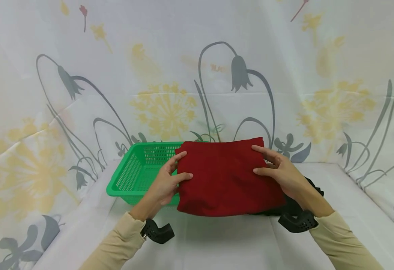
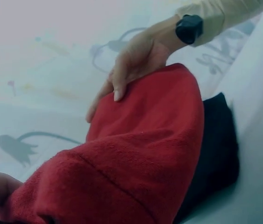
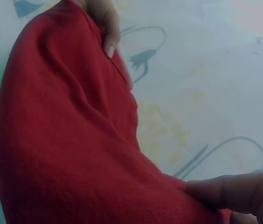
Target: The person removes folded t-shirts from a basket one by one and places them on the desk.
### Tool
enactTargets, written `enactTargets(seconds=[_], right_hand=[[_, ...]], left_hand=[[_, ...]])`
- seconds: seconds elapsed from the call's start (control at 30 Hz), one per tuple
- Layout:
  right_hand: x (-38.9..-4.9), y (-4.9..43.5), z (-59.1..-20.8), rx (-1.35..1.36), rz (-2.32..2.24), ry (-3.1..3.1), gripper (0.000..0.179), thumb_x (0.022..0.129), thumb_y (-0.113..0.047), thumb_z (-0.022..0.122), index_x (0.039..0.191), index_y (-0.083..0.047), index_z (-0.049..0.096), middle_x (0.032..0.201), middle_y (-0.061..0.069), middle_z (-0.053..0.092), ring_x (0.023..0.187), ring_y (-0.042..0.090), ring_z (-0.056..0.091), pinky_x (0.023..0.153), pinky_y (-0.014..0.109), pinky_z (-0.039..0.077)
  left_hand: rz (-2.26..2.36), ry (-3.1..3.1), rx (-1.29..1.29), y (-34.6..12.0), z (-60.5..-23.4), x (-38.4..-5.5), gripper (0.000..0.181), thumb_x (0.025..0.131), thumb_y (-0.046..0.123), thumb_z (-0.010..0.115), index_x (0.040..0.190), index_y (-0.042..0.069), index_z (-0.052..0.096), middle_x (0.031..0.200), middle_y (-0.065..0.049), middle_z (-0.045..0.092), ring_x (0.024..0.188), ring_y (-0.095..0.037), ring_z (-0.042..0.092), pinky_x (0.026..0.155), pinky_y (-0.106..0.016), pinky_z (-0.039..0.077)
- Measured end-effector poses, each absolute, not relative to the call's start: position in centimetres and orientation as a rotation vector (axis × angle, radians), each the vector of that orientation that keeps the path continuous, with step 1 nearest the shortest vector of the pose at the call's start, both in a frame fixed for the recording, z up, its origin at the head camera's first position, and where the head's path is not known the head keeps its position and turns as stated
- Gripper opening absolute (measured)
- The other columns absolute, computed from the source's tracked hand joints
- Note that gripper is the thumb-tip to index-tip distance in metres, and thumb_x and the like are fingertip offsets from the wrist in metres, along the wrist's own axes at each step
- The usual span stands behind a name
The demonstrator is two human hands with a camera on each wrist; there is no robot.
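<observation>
A red folded cloth [image 1: 222, 176] hangs in the air between both hands, its lower edge sagging over the table. My left hand [image 1: 164, 183] pinches its left edge, thumb on the near face. At the opposite edge, my right hand [image 1: 283, 172] holds the cloth between thumb and fingers near the upper corner. In the left wrist view the red cloth [image 2: 136, 154] droops in folds, the right hand [image 2: 138, 63] gripping its far side. The right wrist view shows the cloth [image 3: 71, 121] close up, with the right thumb [image 3: 234, 191] pressed on its edge.
A green plastic basket [image 1: 119, 180] with perforated walls stands behind the left hand, partly covered by the cloth. Dark fabric [image 1: 293, 206] lies on the white table [image 1: 210, 243] under the right hand. A flower-printed curtain [image 1: 170, 56] rises behind the table.
</observation>
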State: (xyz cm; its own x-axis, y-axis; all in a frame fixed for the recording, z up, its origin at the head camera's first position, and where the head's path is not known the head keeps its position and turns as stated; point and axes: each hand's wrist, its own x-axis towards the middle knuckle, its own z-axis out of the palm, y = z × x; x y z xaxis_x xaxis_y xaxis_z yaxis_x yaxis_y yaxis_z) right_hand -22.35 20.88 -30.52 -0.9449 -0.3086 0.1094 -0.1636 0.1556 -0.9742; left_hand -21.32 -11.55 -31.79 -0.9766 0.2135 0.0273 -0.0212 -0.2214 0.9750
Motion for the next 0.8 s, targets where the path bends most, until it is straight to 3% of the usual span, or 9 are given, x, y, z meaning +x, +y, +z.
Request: enactTargets(seconds=[0.4, 0.6, 0.8], right_hand=[[-19.8, 24.5, -32.1, -0.476, -1.981, 2.297, 0.062, 0.093, -0.007, 0.064, 0.149, -0.02, 0.041, 0.131, -0.002, 0.05, 0.11, 0.014, 0.056, 0.083, 0.029, 0.051], [-18.7, 26.0, -32.7, -0.474, -2.008, 2.283, 0.061, 0.094, -0.004, 0.062, 0.149, -0.02, 0.041, 0.13, -0.004, 0.052, 0.11, 0.013, 0.057, 0.082, 0.03, 0.052], [-17.6, 27.4, -33.2, -0.443, -2.005, 2.305, 0.061, 0.095, -0.004, 0.06, 0.15, -0.018, 0.039, 0.132, -0.005, 0.05, 0.109, 0.011, 0.057, 0.082, 0.03, 0.053]], left_hand=[[2.332, 1.782, 0.287, -8.4, -33.4, -19.8, 0.065, 0.089, -0.003, 0.064, 0.147, 0.017, 0.042, 0.138, -0.013, 0.039, 0.114, -0.032, 0.052, 0.08, -0.04, 0.054], [2.36, 1.731, 0.329, -7.0, -34.2, -19.4, 0.064, 0.088, -0.002, 0.066, 0.146, 0.014, 0.043, 0.137, -0.014, 0.038, 0.116, -0.032, 0.049, 0.081, -0.04, 0.053], [2.368, 1.672, 0.344, -5.7, -34.9, -18.9, 0.065, 0.087, -0.003, 0.066, 0.146, 0.014, 0.044, 0.137, -0.013, 0.039, 0.112, -0.033, 0.054, 0.082, -0.039, 0.053]])
